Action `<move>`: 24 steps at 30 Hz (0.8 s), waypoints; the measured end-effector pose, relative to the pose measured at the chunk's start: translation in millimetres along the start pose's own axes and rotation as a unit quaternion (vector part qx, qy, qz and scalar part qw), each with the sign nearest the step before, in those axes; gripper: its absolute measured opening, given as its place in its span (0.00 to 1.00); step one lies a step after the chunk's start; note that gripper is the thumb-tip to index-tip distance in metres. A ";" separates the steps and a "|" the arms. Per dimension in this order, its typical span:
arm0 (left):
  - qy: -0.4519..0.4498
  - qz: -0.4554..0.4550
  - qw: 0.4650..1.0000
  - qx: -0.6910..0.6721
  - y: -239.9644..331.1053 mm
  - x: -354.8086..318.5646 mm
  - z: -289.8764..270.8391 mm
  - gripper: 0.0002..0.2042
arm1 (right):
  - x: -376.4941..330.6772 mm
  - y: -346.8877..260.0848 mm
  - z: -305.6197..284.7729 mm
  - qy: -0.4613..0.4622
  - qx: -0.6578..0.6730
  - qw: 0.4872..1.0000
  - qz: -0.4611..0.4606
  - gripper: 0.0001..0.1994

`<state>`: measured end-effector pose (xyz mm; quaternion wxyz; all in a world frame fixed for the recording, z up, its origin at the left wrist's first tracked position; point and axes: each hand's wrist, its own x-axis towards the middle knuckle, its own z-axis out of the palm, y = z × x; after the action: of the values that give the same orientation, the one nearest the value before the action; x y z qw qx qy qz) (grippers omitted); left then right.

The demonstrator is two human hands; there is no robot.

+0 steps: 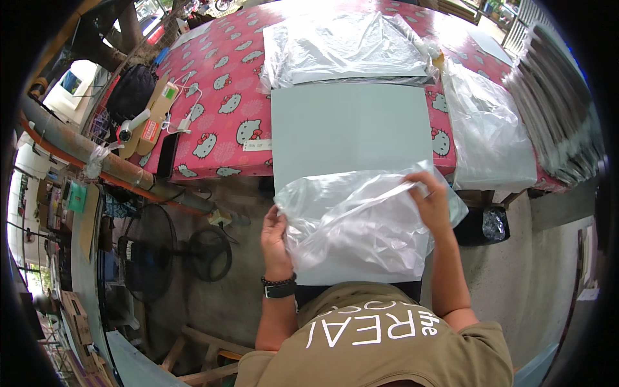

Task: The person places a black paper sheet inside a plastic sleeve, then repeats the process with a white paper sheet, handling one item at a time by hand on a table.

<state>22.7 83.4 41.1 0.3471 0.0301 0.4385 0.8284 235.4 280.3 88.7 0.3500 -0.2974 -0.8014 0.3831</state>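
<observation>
A clear plastic bag lies loosely bunched over the near part of a pale grey-green flat board. The board reaches from the pink table toward my body, past the table's edge. My left hand, with a dark band on its wrist, has its fingers closed at the bag's left edge. At the bag's upper right, my right hand pinches a fold of the plastic. Beyond the board lies a stack of boards wrapped in clear plastic.
The table wears a pink patterned cloth. More clear plastic hangs over its right side, beside a tall stack of sheets. A phone and a cardboard box lie at left. A black fan stands on the floor.
</observation>
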 end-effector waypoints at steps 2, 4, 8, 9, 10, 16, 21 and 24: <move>0.038 0.007 0.999 0.036 0.1 9.4 -43.5 0.11 | 12.1 -4.3 -13.0 0.066 0.045 0.997 0.013 0.12; 0.083 0.001 0.988 0.133 7.5 12.1 -74.9 0.12 | 22.3 -8.2 -24.8 0.095 0.087 0.991 0.036 0.12; 0.130 0.109 0.855 0.490 25.4 12.3 -103.4 0.19 | 38.8 -23.1 -36.3 0.042 0.114 0.992 0.024 0.12; 0.124 0.171 0.785 0.582 31.2 11.6 -96.6 0.21 | 42.9 -30.1 -34.2 -0.006 0.076 0.997 -0.009 0.12; 0.127 0.280 0.722 0.620 35.8 12.9 -86.2 0.25 | 46.7 -39.0 -29.5 -0.053 0.037 0.997 -0.042 0.12; -0.345 0.165 0.818 0.429 28.8 -20.2 108.8 0.25 | 65.5 -89.0 27.3 -0.393 -0.007 0.910 -0.131 0.09; -0.271 -0.065 0.915 0.291 16.7 -2.8 115.5 0.10 | 78.2 -54.9 -6.2 -0.133 0.285 0.948 0.054 0.14; -0.231 -0.072 0.946 0.214 3.2 -1.9 111.1 0.10 | 57.7 -34.1 -0.7 -0.226 0.308 0.921 0.080 0.16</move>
<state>61.7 159.4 112.2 0.4828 0.2632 0.5141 0.6583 195.5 305.5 136.3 0.2024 -0.1434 -0.6754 0.6945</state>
